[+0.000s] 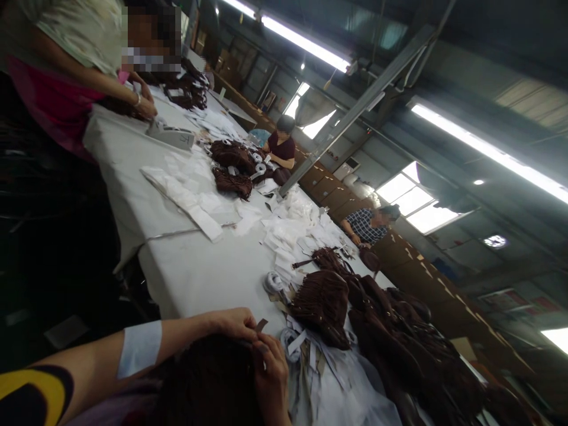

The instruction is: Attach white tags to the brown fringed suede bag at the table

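A dark brown bag [208,384], mostly in shadow, is close to me at the lower middle of the head view. My left hand [237,323] reaches in from the left, its fingers closed on the bag's upper edge. Against it, my right hand [271,370] is also closed on that edge, fingertips pressed together. A small brown strip [261,325] sticks up between the two hands; which hand grips it I cannot tell. On my left forearm is a pale patch [140,349].
Brown fringed bags [322,305] are heaped at right on the white table [208,272]. Paper rolls [274,282] and white sheets [293,231] lie around. A slanted metal post [328,139] rises from the table. A person [66,65] works at left; others [366,226] sit across.
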Tool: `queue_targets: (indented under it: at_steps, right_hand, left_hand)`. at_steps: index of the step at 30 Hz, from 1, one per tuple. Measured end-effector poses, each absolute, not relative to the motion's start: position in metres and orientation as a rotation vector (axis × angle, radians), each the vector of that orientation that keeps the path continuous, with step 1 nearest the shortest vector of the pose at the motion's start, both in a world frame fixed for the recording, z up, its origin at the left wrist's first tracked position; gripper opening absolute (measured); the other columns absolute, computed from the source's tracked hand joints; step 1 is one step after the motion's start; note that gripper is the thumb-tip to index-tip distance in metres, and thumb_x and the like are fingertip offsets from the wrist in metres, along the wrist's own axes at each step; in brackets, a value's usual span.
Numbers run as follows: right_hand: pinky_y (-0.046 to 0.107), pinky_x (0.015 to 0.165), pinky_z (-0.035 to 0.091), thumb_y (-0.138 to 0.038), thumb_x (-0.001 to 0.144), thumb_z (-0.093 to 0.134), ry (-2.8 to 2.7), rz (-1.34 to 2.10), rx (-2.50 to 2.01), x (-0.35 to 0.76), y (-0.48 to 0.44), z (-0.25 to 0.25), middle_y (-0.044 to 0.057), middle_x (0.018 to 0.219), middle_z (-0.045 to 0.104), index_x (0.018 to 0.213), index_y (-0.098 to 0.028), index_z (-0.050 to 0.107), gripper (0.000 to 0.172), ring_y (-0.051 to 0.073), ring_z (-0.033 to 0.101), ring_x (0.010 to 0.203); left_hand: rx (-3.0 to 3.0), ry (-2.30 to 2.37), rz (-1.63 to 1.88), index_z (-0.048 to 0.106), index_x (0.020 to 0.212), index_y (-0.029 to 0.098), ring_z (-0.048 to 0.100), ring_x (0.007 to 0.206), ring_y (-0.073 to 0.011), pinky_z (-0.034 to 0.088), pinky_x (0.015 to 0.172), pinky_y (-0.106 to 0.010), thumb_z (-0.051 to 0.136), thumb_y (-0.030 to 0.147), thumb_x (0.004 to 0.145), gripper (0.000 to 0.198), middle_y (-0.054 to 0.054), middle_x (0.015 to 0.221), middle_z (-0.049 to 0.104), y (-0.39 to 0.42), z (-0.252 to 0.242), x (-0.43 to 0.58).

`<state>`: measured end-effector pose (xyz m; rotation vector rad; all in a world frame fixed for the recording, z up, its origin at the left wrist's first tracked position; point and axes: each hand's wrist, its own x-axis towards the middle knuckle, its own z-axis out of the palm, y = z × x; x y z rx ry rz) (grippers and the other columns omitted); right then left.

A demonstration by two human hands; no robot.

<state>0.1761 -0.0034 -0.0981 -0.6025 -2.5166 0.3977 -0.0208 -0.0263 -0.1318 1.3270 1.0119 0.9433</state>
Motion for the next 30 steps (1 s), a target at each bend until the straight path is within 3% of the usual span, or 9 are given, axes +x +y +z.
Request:
queue_targets:
  at_steps: [4, 7, 14, 21, 26, 30]
  right_hand:
    - [0.027, 0.068, 0.049, -0.027, 0.082, 0.062, -2.3, 0.611, -0.854, 0.171, 0.002, -0.106, 0.003, 0.081, 0.07, 0.087, -0.022, 0.069, 0.01, 0.018, 0.063, 0.073]
    - [0.025, 0.059, 0.047, -0.032, 0.076, 0.068, -2.243, 0.752, -1.068, 0.167, 0.008, -0.104, 0.001, 0.074, 0.07, 0.085, -0.022, 0.07, 0.013, 0.017, 0.06, 0.063]
    - [0.025, 0.061, 0.045, -0.034, 0.072, 0.068, -2.229, 1.041, -1.155, 0.16, 0.021, -0.093, 0.002, 0.076, 0.068, 0.08, -0.018, 0.067, 0.018, 0.019, 0.06, 0.071]
    - [0.025, 0.061, 0.043, -0.029, 0.07, 0.065, -2.319, 1.049, -1.115, 0.151, 0.031, -0.086, 0.001, 0.067, 0.066, 0.077, -0.017, 0.068, 0.014, 0.017, 0.056, 0.063]
    - [0.025, 0.064, 0.041, -0.028, 0.068, 0.065, -2.351, 0.95, -1.119, 0.145, 0.032, -0.079, -0.001, 0.062, 0.062, 0.064, -0.017, 0.066, 0.012, 0.016, 0.054, 0.064]
    - [0.023, 0.061, 0.039, -0.03, 0.07, 0.062, -2.409, 0.901, -1.125, 0.146, 0.033, -0.081, -0.003, 0.058, 0.059, 0.064, -0.017, 0.068, 0.015, 0.015, 0.053, 0.061]
  left_hand:
    - [1.38, 1.116, 1.003, 0.064, 0.062, 0.014, 0.034, 0.048, -0.0083, 0.024, 0.046, -0.021, 0.057, 0.038, 0.074, 0.028, 0.005, 0.049, 0.042, -0.026, -0.137, -0.012]
    - [1.413, 1.201, 1.042, 0.064, 0.061, 0.014, 0.035, 0.049, -0.0091, 0.025, 0.048, -0.021, 0.054, 0.03, 0.073, 0.022, 0.006, 0.047, 0.041, -0.024, -0.14, -0.007]
    - [1.452, 1.257, 1.101, 0.059, 0.057, 0.015, 0.034, 0.05, -0.0093, 0.024, 0.047, -0.021, 0.052, 0.03, 0.075, 0.024, 0.005, 0.047, 0.036, -0.026, -0.143, -0.006]
    - [1.476, 1.21, 1.099, 0.057, 0.063, 0.015, 0.036, 0.054, -0.0103, 0.028, 0.051, -0.02, 0.043, 0.043, 0.083, 0.037, 0.004, 0.052, 0.039, -0.024, -0.147, -0.007]
    - [1.485, 1.184, 1.096, 0.058, 0.07, 0.015, 0.037, 0.055, -0.0109, 0.031, 0.051, -0.02, 0.031, 0.044, 0.089, 0.044, 0.003, 0.058, 0.044, -0.027, -0.148, -0.013]
    - [1.562, 1.166, 1.091, 0.064, 0.081, 0.017, 0.046, 0.062, -0.0126, 0.035, 0.057, -0.02, 0.051, 0.045, 0.08, 0.031, 0.003, 0.066, 0.054, -0.034, -0.144, -0.015]
